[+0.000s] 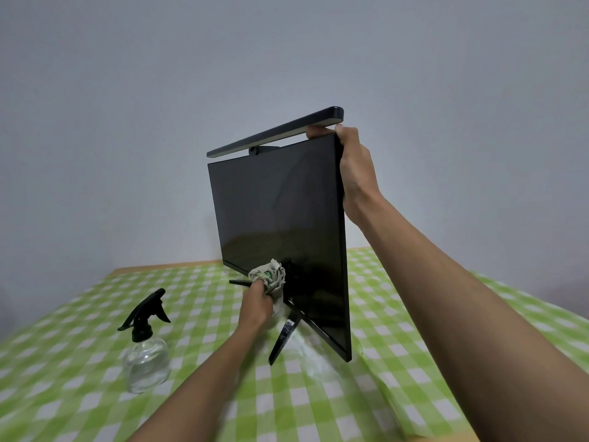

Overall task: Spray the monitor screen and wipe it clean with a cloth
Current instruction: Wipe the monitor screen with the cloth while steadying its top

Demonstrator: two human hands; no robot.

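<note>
A black monitor [280, 212] stands on its V-shaped stand [284, 334] in the middle of the table, its dark screen turned toward me and to the left. My right hand [353, 167] grips its upper right corner. My left hand [256, 303] holds a crumpled pale cloth [271, 275] pressed against the lower edge of the screen. A clear glass spray bottle [146, 352] with a black trigger head stands on the table to the left, apart from both hands.
A black light bar [277, 130] sits on top of the monitor. The table carries a green and white checked cloth [79, 393], with a wet-looking patch [314, 355] below the monitor. A plain grey wall [127, 122] rises behind the table's far edge.
</note>
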